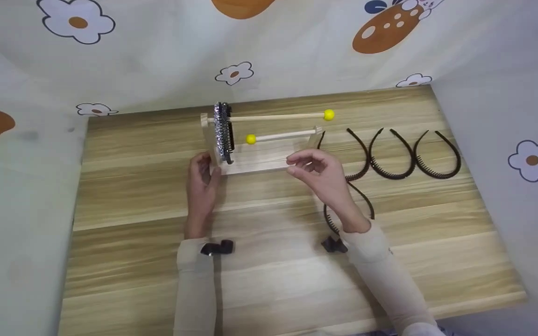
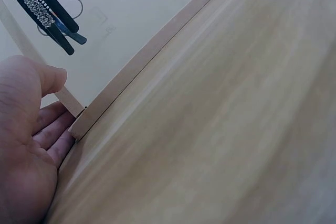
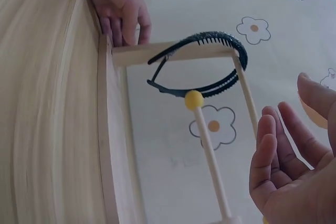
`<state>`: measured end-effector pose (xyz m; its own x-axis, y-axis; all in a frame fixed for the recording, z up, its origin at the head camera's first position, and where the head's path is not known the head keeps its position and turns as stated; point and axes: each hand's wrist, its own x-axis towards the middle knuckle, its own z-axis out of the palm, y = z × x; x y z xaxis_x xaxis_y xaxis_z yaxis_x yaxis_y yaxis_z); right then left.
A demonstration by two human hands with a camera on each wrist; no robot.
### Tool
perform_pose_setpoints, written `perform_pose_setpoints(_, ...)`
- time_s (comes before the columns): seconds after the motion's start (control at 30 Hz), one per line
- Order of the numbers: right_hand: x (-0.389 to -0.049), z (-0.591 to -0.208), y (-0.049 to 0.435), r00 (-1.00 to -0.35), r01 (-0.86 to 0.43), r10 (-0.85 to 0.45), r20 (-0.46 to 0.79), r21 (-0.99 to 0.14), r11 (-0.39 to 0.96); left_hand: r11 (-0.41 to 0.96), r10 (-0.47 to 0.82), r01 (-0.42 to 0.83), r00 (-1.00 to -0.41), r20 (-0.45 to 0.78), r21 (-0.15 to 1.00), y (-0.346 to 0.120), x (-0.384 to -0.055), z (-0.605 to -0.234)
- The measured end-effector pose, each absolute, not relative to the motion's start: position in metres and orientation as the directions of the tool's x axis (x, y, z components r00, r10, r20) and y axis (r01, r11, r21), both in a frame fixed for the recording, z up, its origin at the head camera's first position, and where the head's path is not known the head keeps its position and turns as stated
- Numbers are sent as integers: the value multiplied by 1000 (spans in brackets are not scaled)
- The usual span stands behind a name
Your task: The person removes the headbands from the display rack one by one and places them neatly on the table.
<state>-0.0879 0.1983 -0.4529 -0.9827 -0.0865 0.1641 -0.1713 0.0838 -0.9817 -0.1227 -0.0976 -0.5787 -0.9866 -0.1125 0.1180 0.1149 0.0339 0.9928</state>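
A wooden stand (image 1: 262,161) has two uprights and two rods with yellow ball ends. Dark headbands, one covered in silver glitter (image 1: 222,133), hang together on the back rod (image 1: 273,117) against the left upright. Around the lower left corner of the stand, my left hand (image 1: 201,186) holds the upright, its thumb on one side and fingers on the other. My right hand (image 1: 322,175) hovers before the right part of the stand, fingers loosely bent, holding nothing. The front rod (image 3: 212,166) points left and bears no headband.
Several dark toothed headbands (image 1: 456,158) lie on the wood-grain table (image 1: 437,252) right of the stand; one (image 1: 367,200) is partly hidden by the right forearm. A patterned cloth (image 1: 157,60) rises behind the table and along its sides.
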Motion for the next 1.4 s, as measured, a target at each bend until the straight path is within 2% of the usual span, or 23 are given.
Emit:
perform_pose_setpoints(0.8, -126, -452, 114, -985, -124, -125, 117, -991, 45, 5, -127, 148, -981, 147, 989, -97, -123, -579)
perform_pose_setpoints(1.4, -141, -457, 87, -987, -44, -152, 51, -998, -53, -4, -124, 184, -975, 182, 983, -97, -123, -580)
